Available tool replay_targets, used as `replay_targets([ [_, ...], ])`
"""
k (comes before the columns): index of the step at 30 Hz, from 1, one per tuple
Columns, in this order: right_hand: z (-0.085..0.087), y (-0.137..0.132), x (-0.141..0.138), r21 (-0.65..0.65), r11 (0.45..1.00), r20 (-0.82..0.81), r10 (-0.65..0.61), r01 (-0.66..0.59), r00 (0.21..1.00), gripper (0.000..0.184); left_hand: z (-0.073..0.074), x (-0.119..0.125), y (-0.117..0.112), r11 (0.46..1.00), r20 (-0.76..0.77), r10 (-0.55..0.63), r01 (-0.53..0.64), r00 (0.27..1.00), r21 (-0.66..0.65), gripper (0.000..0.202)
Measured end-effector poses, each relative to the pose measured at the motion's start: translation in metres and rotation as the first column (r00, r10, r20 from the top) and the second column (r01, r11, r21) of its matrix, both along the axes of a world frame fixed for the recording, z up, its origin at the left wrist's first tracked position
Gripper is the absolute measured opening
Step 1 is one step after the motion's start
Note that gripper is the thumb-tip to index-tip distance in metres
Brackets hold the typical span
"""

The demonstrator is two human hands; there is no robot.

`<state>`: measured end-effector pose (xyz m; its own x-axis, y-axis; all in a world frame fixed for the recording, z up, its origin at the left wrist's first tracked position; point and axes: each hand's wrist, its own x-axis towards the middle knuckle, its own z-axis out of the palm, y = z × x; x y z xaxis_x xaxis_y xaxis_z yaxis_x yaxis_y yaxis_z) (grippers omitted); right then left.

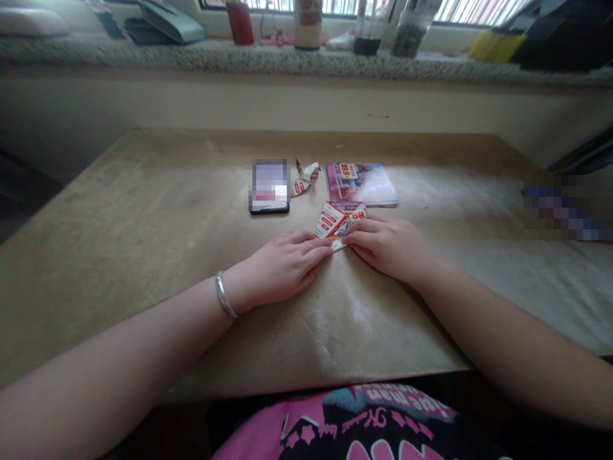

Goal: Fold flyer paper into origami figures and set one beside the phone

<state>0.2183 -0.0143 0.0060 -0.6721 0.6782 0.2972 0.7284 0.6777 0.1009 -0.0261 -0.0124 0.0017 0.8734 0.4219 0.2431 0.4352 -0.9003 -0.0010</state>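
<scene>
A small piece of folded printed paper [330,219], red, white and yellow, lies on the table between my hands. My left hand [287,265], with a silver bangle at the wrist, presses its fingertips on the paper's lower left edge. From the other side my right hand [390,246] pinches the lower right edge, fingers bent over it. The fingertips of both hands almost meet at the bottom fold. Just beyond the paper sit a folded paper crane [306,177] and a stack of glossy printed leaflets [366,185]. My left thumb is partly hidden.
A phone [269,185] with a blurred screen lies left of the crane. The tan table [143,255] reaches to the wall under a stone windowsill [191,57] holding jars, bottles and a green case [167,22]. A blurred printed item [565,211] lies at far right.
</scene>
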Motion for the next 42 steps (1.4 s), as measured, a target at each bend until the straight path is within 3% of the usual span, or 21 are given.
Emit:
replay_targets([
  [7, 0.0, -0.001, 0.0, -0.049, 0.997, 0.006, -0.056, 0.056, 0.998, 0.023, 0.001, 0.004, -0.003, 0.999, -0.002, 0.012, -0.012, 1.0, 0.04, 0.04],
  [16, -0.002, 0.0, 0.0, 0.003, 0.996, -0.018, 0.092, -0.092, 0.996, 0.023, -0.001, 0.008, -0.005, 0.993, -0.007, 0.015, -0.014, 1.0, 0.114, 0.037],
  [26, -0.001, -0.003, -0.005, 0.005, 0.985, 0.019, 0.172, -0.172, 0.985, 0.025, 0.002, 0.013, -0.009, 0.979, -0.047, 0.025, -0.015, 0.999, 0.202, 0.036],
  [34, 0.0, -0.004, -0.008, -0.058, 0.993, -0.004, 0.1, -0.1, 0.995, 0.026, 0.002, 0.014, -0.008, 0.986, -0.037, 0.024, -0.018, 0.999, 0.164, 0.034],
  [42, 0.013, -0.007, -0.009, -0.068, 0.998, 0.08, 0.021, -0.015, 0.997, 0.026, 0.002, 0.013, -0.007, 0.994, -0.043, 0.023, -0.018, 0.999, 0.111, 0.036],
])
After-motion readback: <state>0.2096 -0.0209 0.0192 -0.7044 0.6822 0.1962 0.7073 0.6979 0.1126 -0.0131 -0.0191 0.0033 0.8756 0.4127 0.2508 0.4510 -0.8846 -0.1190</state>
